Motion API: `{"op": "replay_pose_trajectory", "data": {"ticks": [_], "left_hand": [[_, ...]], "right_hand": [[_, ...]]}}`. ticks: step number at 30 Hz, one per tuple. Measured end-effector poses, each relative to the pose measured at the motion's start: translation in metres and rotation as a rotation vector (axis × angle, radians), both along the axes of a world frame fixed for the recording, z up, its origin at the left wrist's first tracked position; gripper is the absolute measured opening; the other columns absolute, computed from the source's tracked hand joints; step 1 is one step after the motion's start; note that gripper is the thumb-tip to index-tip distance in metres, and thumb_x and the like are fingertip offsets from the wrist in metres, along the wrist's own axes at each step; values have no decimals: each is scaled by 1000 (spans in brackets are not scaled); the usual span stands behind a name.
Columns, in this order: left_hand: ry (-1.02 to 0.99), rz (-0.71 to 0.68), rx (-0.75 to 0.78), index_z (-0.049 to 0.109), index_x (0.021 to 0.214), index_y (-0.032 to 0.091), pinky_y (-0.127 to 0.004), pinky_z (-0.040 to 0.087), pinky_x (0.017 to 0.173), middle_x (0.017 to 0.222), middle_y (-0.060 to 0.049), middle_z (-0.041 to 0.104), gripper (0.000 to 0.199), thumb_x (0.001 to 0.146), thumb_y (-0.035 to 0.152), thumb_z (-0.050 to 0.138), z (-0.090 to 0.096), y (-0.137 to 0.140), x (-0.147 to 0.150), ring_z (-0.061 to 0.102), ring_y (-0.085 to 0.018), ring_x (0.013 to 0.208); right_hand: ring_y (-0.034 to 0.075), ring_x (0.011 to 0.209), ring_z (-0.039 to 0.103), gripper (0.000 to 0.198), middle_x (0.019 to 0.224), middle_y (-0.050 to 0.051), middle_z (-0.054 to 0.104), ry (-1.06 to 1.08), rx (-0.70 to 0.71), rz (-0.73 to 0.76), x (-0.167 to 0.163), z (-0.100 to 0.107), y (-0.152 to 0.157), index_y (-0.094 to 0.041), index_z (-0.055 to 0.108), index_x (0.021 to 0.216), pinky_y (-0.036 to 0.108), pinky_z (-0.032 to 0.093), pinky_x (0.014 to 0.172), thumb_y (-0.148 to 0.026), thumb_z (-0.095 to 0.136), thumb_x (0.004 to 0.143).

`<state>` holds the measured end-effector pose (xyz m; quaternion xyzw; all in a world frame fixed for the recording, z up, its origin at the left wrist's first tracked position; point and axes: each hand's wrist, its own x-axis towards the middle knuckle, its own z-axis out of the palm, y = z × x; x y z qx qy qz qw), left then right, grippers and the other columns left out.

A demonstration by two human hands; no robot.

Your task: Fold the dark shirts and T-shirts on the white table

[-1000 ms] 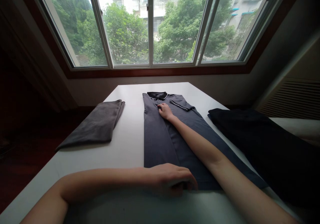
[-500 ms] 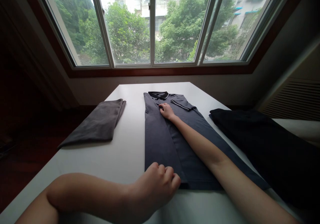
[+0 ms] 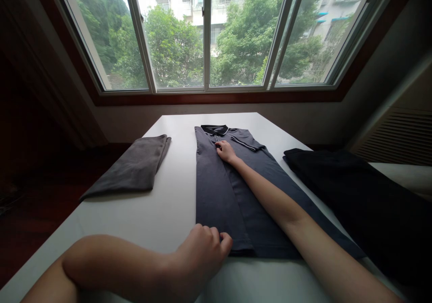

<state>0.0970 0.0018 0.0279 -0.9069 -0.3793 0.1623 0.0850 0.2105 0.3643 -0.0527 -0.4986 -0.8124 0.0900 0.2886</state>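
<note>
A dark grey polo shirt (image 3: 214,195) lies on the white table with its black, white-edged collar at the far end. Its left side is folded inward over the body, and a short sleeve with white-striped trim shows at the right. My right hand (image 3: 225,151) rests on the upper chest just below the collar, its fingers bent together on the fabric near the buttons. At the lower left corner, by the hem, my left hand (image 3: 205,251) is curled with knuckles up. Its fingertips are hidden, so I cannot see whether it pinches cloth.
On the left of the white table (image 3: 175,177) lies a folded grey-brown garment (image 3: 130,168). A black garment (image 3: 337,190) is spread along the right edge. Beyond the far edge stands a wall with a wide window (image 3: 205,37).
My left hand has shifted slightly left and up along the hem, uncovering more of the lower edge. My right hand and the shirt stay where they were.
</note>
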Motion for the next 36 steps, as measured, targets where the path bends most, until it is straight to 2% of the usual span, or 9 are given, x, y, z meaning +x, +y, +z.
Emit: {"op": "replay_pose_trajectory", "data": {"ticks": [12, 25, 28, 31, 34, 36], "left_hand": [[5, -38, 69, 52, 119, 9, -26, 26, 45, 69, -5, 60, 35, 86, 12, 58, -8, -4, -9, 57, -17, 53], [-20, 33, -76, 54, 104, 10, -26, 34, 47, 70, -7, 62, 21, 84, 9, 57, -6, 4, -8, 61, -18, 55], [-32, 48, -118, 55, 98, 11, -26, 39, 50, 72, -8, 62, 17, 82, 14, 61, 2, 5, -13, 62, -20, 60], [-63, 80, -148, 55, 98, 12, -30, 45, 56, 80, -8, 63, 24, 77, 18, 65, 15, 2, -22, 64, -22, 66], [-115, 107, -173, 54, 99, 14, -33, 50, 63, 87, -7, 64, 21, 80, 18, 59, 25, -3, -33, 65, -22, 70], [-154, 132, -187, 54, 99, 15, -36, 51, 66, 90, -7, 65, 17, 82, 16, 53, 27, -6, -39, 65, -23, 72]], "right_hand": [[23, 112, 54, 36, 123, 11, 60, 25, -5, 2, 0, 1, -1, -15, 66, 119, 32, 42, 99, -15, 51, 86], [22, 100, 58, 42, 120, 15, 59, 66, 7, -48, 0, 13, -18, -9, 60, 124, 32, 45, 93, -11, 49, 83], [24, 103, 56, 43, 117, 16, 59, 49, 42, -53, 6, 29, -33, -7, 59, 123, 32, 43, 94, -9, 51, 81], [22, 94, 58, 38, 108, 14, 63, -56, 70, 65, 18, 60, -64, -9, 62, 118, 29, 44, 85, -9, 54, 80], [18, 81, 60, 22, 93, 7, 68, -184, 68, 274, 33, 95, -119, -16, 68, 98, 25, 41, 71, -10, 52, 84], [15, 73, 59, 19, 87, 4, 68, -254, 76, 370, 43, 114, -168, -19, 69, 91, 24, 37, 65, -10, 53, 84]]}}
